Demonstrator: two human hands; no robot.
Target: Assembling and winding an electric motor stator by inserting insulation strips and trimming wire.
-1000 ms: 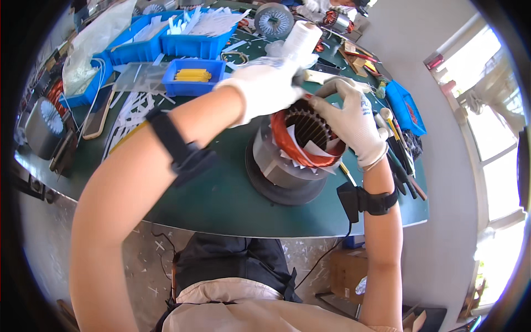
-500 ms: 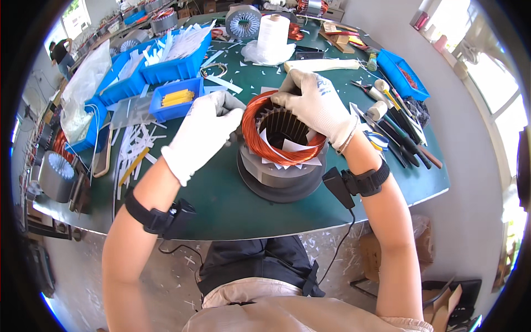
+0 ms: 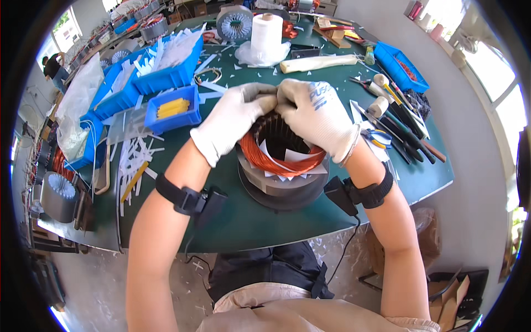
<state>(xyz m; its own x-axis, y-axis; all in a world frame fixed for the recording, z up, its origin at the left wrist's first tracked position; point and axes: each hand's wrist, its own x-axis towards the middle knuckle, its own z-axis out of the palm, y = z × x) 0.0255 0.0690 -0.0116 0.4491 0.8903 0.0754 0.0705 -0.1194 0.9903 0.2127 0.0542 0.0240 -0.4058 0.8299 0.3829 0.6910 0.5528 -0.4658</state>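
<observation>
A motor stator (image 3: 281,181), a grey steel ring with an orange copper wire winding (image 3: 255,154) around its top, stands on a dark round base. White paper insulation pieces (image 3: 296,156) stick out of its near side. My gloved left hand (image 3: 235,119) and gloved right hand (image 3: 318,113) meet over the stator's far rim, thumbs and fingertips pinched close together. Whatever lies between the fingertips is hidden by the gloves. Both hands cover the far part of the winding.
Blue bins of paper strips (image 3: 168,66) and yellow pieces (image 3: 173,108) stand left. Loose white strips (image 3: 135,166) lie nearer. A white thread spool (image 3: 266,34) stands behind. Pliers (image 3: 378,137) and other hand tools lie right. Another person (image 3: 54,69) is far left.
My left hand has moved right and away from me, from beside the winding to the far rim, meeting my right hand. My right hand has stayed near the far rim.
</observation>
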